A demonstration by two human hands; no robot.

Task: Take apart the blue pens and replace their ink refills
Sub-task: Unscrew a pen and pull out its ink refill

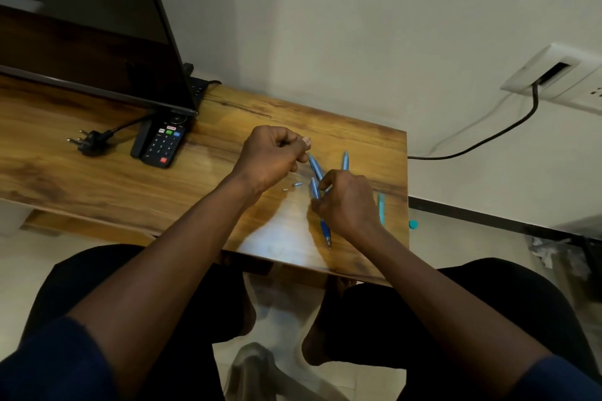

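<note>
Several blue pens lie and are held near the right end of the wooden table (130, 179). My right hand (348, 202) grips a bundle of blue pens (314, 187), and one pen's dark blue grip and tip (325, 233) stick out below the fist. My left hand (273, 156) is closed, its thumb and fingers pinching the top end of a blue pen barrel (315, 166) that slants toward the right hand. One blue pen (345, 159) lies further back. A light teal pen (381, 208) rests by the table's right edge. Two tiny pen parts (293, 186) lie on the table between my hands.
A black remote control (161, 143) and a loose power plug (88, 142) lie left, under a tilted dark screen (97, 26). A teal cap (413, 224) sits on the floor beyond the table's right edge. A wall socket (553, 73) with a black cable is at right.
</note>
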